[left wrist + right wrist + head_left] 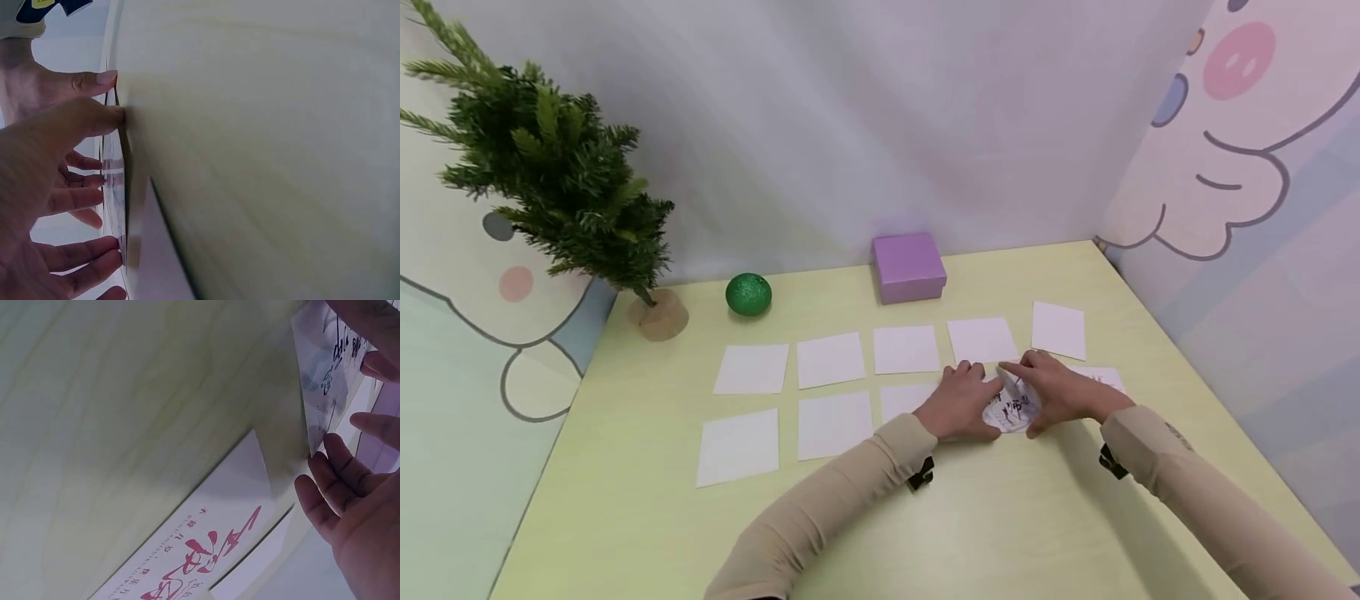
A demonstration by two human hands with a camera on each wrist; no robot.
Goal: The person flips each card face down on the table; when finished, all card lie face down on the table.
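Note:
A square card with black calligraphy (1013, 408) lies between the two hands, at or barely above the table. My left hand (958, 404) holds it by the left side, thumb at the near edge and fingers toward the far edge. On its right side, my right hand (1060, 390) grips it in the same way. The left wrist view shows the card (114, 162) almost edge-on, slightly bent. In the right wrist view, a second card with red calligraphy (206, 550) lies to the right of the held card (325, 375).
Blank white cards lie in two rows, including a near-left card (739, 447) and a far-right card (1058, 330). Behind them stand a purple box (910, 267), a green glittery ball (748, 294) and a small artificial tree (572, 175) by the wall.

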